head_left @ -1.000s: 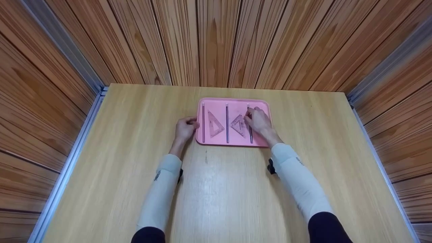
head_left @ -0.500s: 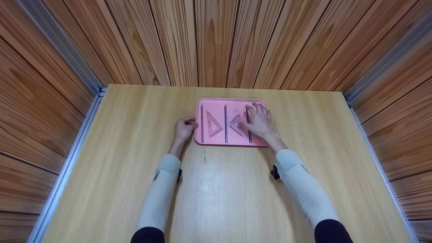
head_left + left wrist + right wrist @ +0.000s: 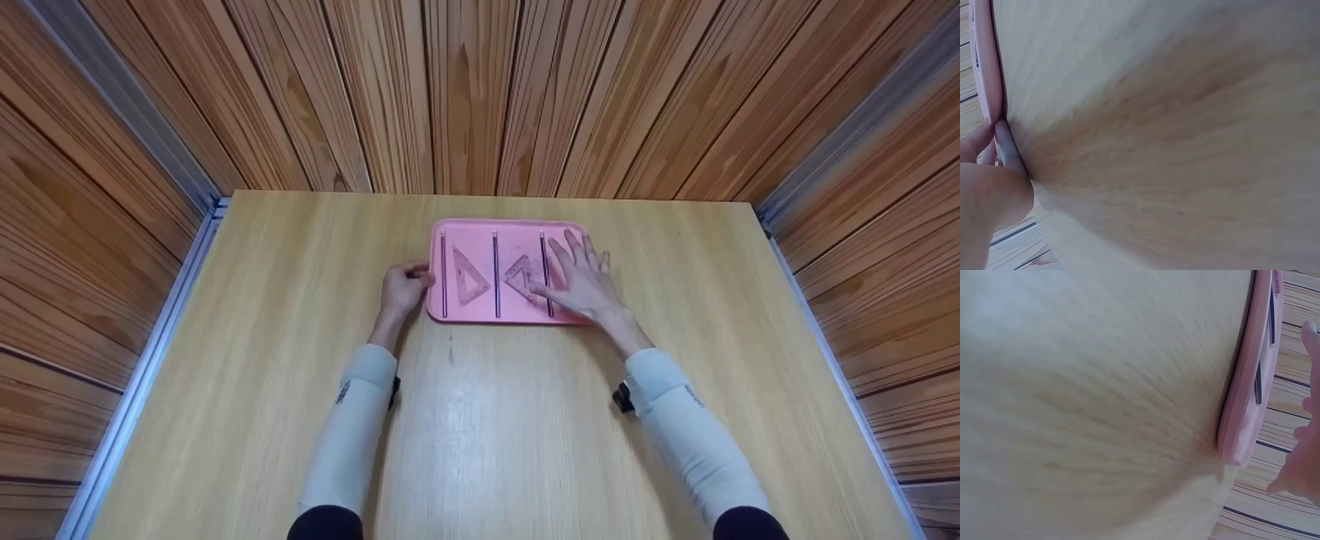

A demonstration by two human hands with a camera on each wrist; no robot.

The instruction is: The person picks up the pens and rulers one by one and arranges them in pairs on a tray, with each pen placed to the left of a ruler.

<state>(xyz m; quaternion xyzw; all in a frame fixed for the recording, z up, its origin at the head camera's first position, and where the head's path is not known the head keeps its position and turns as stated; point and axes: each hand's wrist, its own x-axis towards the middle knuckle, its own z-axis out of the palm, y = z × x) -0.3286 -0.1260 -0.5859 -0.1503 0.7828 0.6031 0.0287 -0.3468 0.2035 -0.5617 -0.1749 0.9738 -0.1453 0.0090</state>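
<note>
A pink tray (image 3: 472, 313) lies on the table. My left hand (image 3: 403, 288) grips its left rim, and the left wrist view shows a thumb and finger (image 3: 1012, 149) against the rim. Three dark pencils lie upright in the head view: a left pencil (image 3: 444, 277), a middle pencil (image 3: 496, 277) and a right pencil (image 3: 544, 259). Between them sit two clear set squares, a long one (image 3: 460, 281) and a shorter one (image 3: 517, 264). My right hand (image 3: 586, 289), fingers spread, hovers over the tray's right end, partly covering it. The right wrist view shows it apart from the tray (image 3: 1235, 419).
The wooden table (image 3: 510, 420) reaches toward the person on all near sides of the tray. Wood-plank walls (image 3: 472, 97) stand behind and at both sides, with metal strips (image 3: 142, 367) along the edges.
My right hand has let go of the right pencil, spread its fingers and drawn a little to the right. The left hand stays at the tray's left rim. The head view has shifted slightly.
</note>
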